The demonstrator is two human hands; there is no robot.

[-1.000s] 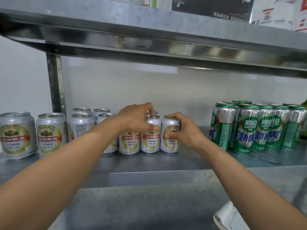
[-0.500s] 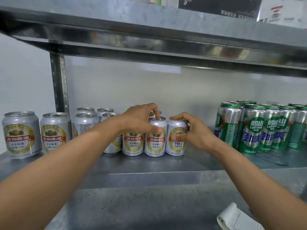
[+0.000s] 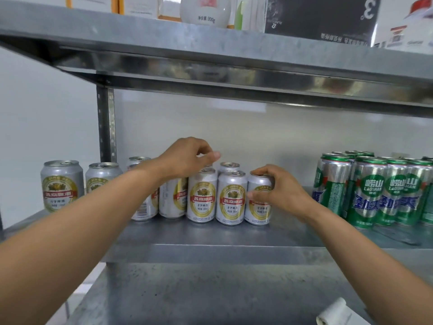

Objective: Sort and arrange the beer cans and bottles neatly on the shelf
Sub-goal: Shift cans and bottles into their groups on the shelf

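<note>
**End can sits under the right hand, with the row on its left**

The right hand [image 3: 281, 193] is the nearer one. Its fingers [image 3: 262, 171] curl over the rim of the end can [image 3: 257, 208] and the thumb presses the label, so it holds that can. The can stands upright on the shelf [image 3: 210, 233] in the centre of the frame, just beside its neighbour in the front row of silver cans [image 3: 216, 198]. From the palm, the can lies to frame left, so I'd judge any squaring-up to be a short push leftward.

The left hand [image 3: 185, 158] hovers above the back cans with its fingers bunched. The tips are blurred, so I cannot tell whether they hold anything.

The green cans [image 3: 370, 191] stand well apart at frame right.
</note>
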